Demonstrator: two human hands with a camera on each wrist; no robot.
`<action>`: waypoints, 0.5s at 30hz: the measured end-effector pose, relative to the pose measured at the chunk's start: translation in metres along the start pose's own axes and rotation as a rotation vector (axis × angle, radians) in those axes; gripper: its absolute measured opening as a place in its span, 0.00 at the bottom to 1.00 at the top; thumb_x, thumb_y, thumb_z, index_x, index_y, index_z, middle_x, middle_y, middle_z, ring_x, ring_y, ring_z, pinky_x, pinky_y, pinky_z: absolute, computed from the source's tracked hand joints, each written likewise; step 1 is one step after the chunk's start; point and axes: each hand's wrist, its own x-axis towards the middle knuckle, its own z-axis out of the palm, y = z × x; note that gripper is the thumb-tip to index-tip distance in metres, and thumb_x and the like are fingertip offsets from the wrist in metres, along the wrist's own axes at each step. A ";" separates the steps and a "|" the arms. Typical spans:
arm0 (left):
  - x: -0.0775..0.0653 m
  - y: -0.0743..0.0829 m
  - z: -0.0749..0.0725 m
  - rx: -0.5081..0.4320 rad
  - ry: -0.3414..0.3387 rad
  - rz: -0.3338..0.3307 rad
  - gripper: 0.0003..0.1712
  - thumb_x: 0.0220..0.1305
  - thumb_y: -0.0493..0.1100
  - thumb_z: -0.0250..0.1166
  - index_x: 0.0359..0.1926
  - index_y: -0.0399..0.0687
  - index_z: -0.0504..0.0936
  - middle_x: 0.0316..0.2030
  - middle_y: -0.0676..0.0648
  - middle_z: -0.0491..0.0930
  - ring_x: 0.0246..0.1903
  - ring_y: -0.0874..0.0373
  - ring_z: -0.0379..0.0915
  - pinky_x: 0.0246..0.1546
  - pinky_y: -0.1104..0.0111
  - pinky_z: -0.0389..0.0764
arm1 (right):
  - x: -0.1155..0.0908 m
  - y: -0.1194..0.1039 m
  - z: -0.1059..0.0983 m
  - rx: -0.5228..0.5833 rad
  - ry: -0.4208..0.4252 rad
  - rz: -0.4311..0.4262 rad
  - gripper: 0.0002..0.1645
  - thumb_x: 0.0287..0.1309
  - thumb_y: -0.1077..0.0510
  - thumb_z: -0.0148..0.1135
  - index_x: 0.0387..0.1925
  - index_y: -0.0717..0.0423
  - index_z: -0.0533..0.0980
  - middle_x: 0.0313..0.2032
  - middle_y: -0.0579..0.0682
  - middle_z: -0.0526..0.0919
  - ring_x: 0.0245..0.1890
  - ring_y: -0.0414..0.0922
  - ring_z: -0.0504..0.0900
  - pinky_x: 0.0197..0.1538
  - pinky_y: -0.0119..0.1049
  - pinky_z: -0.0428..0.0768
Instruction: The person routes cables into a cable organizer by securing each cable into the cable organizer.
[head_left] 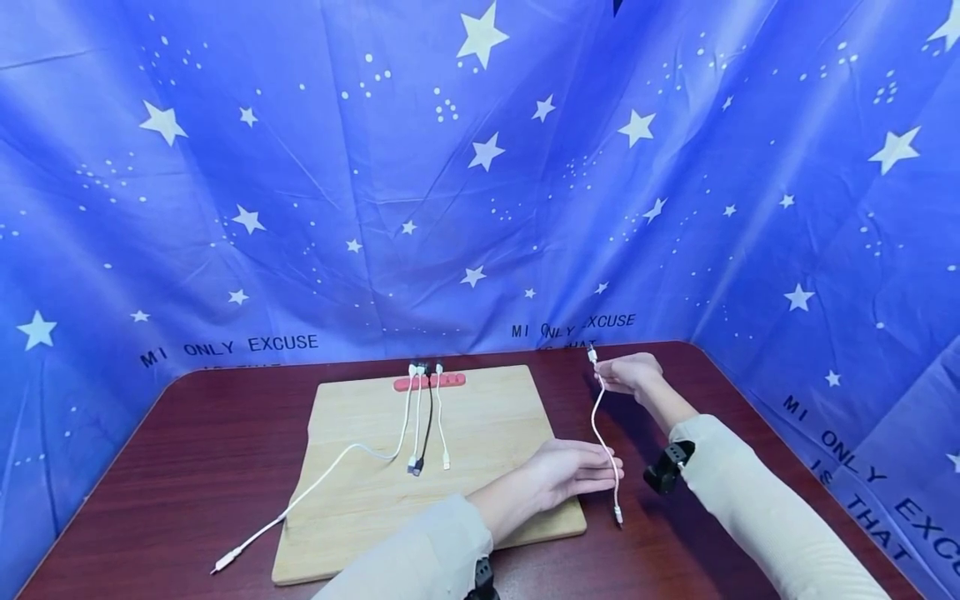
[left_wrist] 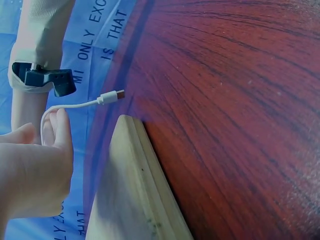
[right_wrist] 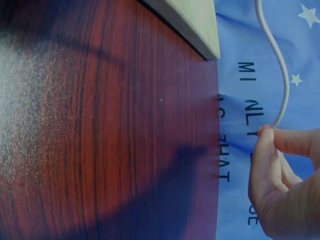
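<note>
A white charging cable (head_left: 596, 421) is stretched between my two hands at the right of the table. My right hand (head_left: 632, 373) pinches it between thumb and forefinger just below its upper plug (head_left: 592, 355); the right wrist view shows the pinch close up. Lower and nearer, my left hand (head_left: 566, 471) has its fingers extended, and the cable crosses them by the tips. Beneath these fingers hangs the small metal-tipped plug (left_wrist: 111, 97). The left forearm passes over the right edge of a wooden board (head_left: 360, 517).
On the board's far edge sits a red cable holder (head_left: 453, 381) with several cables in it. One long white cable (head_left: 318, 479) runs off the board's left side; a black cable (head_left: 429, 421) lies among shorter white ones. A blue star-patterned curtain (head_left: 420, 167) surrounds the dark red table (head_left: 187, 450).
</note>
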 end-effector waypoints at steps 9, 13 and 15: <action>-0.007 0.004 -0.005 0.054 0.024 0.042 0.18 0.61 0.28 0.61 0.52 0.25 0.77 0.48 0.31 0.82 0.41 0.54 0.85 0.52 0.60 0.84 | -0.002 -0.004 0.007 0.027 0.011 -0.011 0.20 0.57 0.70 0.58 0.52 0.74 0.75 0.16 0.39 0.82 0.21 0.32 0.82 0.31 0.26 0.86; -0.010 0.007 -0.008 0.053 0.029 0.054 0.18 0.61 0.27 0.60 0.52 0.24 0.77 0.47 0.31 0.82 0.40 0.55 0.85 0.52 0.60 0.84 | -0.003 -0.007 0.009 0.086 -0.039 0.002 0.07 0.59 0.69 0.57 0.36 0.60 0.81 0.17 0.40 0.82 0.21 0.32 0.82 0.32 0.25 0.86; -0.012 0.008 -0.009 0.045 0.034 0.061 0.18 0.60 0.26 0.60 0.52 0.24 0.77 0.46 0.31 0.83 0.40 0.55 0.85 0.52 0.59 0.84 | -0.002 -0.008 0.010 0.146 -0.094 0.015 0.11 0.61 0.69 0.55 0.27 0.56 0.79 0.17 0.41 0.82 0.21 0.32 0.81 0.32 0.24 0.85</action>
